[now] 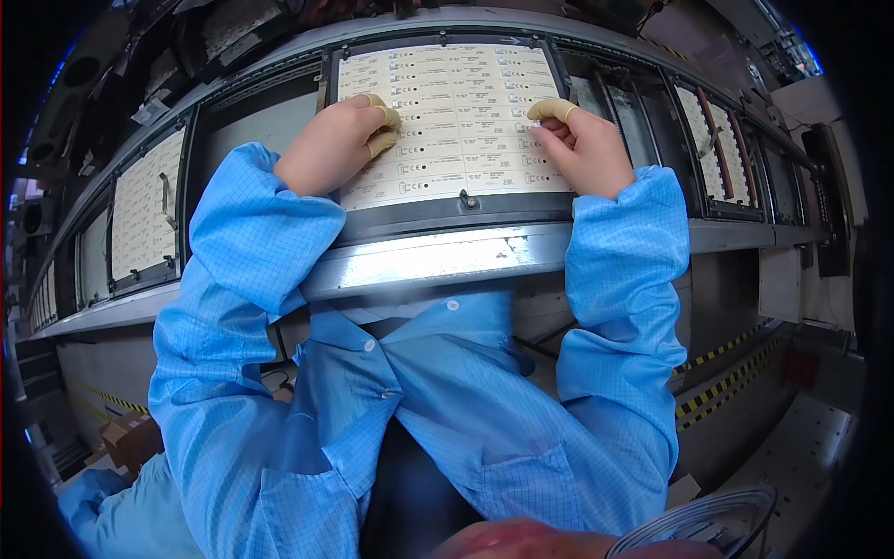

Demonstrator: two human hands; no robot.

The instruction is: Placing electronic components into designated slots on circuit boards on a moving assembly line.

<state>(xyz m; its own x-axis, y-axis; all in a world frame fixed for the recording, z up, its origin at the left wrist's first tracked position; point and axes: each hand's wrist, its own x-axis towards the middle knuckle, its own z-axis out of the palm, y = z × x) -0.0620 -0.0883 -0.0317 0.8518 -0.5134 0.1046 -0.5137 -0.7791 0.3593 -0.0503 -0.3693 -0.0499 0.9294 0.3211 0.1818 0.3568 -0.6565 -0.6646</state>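
Note:
A white panel of printed labels in rows (pixel 466 130) lies in a dark frame (pixel 447 222) in front of me. Small silvery parts sit on its upper rows, such as the small silvery part (pixel 504 56) at the far right. My left hand (pixel 340 140) rests at the panel's left side, its fingers curled, with yellowish finger cots on thumb and forefinger. At the right side, my right hand (pixel 589 147) has forefinger and thumb drawn close together near a label; a cot covers the forefinger. Whatever either hand pinches is too small or hidden to make out.
The frame sits on a long line with a metal front rail (pixel 438 265). Similar label panels stand along it, a left panel (pixel 147 210) and a right panel (pixel 700 140). Small dark clips, like the near clip (pixel 467 199), sit on the frame's edge. A cardboard box (pixel 130 438) is at lower left.

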